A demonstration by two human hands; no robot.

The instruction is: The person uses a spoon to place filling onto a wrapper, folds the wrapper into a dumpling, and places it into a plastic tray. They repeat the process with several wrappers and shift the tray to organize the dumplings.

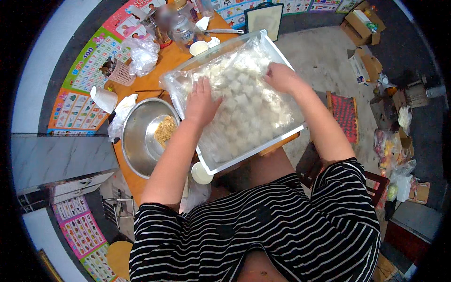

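Observation:
A white plastic tray lies tilted across the view at the edge of the wooden table. Clear plastic film covers many pale lumps of food inside it; the film's glare blurs their shape. My left hand rests flat on the film near the tray's left side, thumb apart from the fingers. At the right side my right hand has its fingers curled together on the film, seemingly pinching it. Left of the tray stands a steel bowl with a clump of yellowish minced filling, partly behind my left forearm.
On the wooden table are a pink basket, a plastic bag, a paper cup roll, a glass jar and a pan handle. A white cup sits by the tray's near corner. Cardboard boxes line the floor.

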